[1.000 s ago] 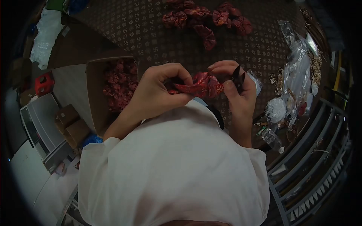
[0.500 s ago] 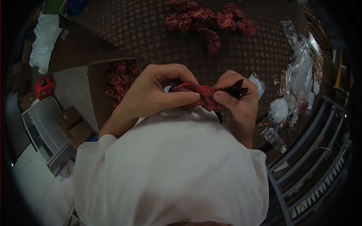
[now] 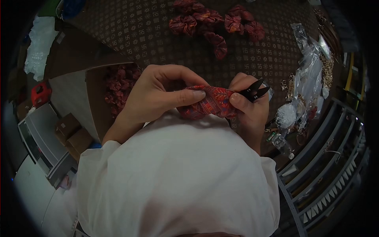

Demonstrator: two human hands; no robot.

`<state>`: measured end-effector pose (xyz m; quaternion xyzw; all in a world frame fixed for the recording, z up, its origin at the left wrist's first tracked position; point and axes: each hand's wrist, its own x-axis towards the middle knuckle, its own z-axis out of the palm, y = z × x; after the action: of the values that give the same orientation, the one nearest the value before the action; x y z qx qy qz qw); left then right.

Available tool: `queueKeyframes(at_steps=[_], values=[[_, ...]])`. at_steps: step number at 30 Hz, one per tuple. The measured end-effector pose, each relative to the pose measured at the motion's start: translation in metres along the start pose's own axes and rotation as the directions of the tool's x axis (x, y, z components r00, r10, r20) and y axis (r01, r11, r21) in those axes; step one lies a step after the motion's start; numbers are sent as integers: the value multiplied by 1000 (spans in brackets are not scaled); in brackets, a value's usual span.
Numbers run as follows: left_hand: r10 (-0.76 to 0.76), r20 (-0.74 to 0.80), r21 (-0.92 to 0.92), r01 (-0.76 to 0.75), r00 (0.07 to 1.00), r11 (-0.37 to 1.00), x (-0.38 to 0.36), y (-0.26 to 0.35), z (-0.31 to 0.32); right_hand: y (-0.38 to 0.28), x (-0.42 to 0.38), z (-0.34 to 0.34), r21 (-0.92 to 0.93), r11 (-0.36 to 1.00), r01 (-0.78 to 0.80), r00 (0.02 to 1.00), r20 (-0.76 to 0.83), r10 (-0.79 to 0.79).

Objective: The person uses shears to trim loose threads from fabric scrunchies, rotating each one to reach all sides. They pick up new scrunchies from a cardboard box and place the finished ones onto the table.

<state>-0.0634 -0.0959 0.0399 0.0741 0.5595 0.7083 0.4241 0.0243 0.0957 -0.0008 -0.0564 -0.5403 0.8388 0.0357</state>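
Note:
A red patterned fabric scrunchie (image 3: 211,102) is stretched between my two hands, close in front of the white shirt. My left hand (image 3: 158,93) pinches its left end between thumb and fingers. At the other end, my right hand (image 3: 250,108) grips the cloth with thumb and forefinger. That same hand also keeps a pair of black thread snips (image 3: 254,91) in its palm, their pointed blades sticking out above the fingers. Several finished-looking red scrunchies (image 3: 213,21) lie in a loose pile on the brown patterned cloth (image 3: 150,43) beyond my hands.
To the left, a cardboard box (image 3: 94,100) holds many red scrunchies. Clear plastic bags (image 3: 310,75), chains and a plastic bottle (image 3: 282,145) lie on the right. A grey metal rack (image 3: 316,158) stands at the lower right, small brown boxes (image 3: 73,134) at the left.
The scrunchie has turned and spread, so more of its patterned face shows. The snips' blades now point more up and right. The whole view has shifted slightly.

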Motion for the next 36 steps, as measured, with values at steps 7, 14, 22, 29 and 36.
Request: queueKeyframes(at_steps=[7,14,22,29,36], values=[[87,19,59,-88,996,994,8,-2,-2,-2,7,-4,-34,999,-18,1000,18,19],[174,-37,230,-161,984,960,12,-1,-2,-11,14,8,-751,634,187,899,-129,-418],[281,68,379,-286,957,880,17,-2,1,-17,10,9,-755,501,423,897,273,-346],[198,97,294,-218,976,931,18,-2,0,-16,11,-7,-599,758,257,958,57,-280],[411,-40,464,-347,911,815,31,-14,5,-7,8,-11,-393,919,-38,991,104,86]])
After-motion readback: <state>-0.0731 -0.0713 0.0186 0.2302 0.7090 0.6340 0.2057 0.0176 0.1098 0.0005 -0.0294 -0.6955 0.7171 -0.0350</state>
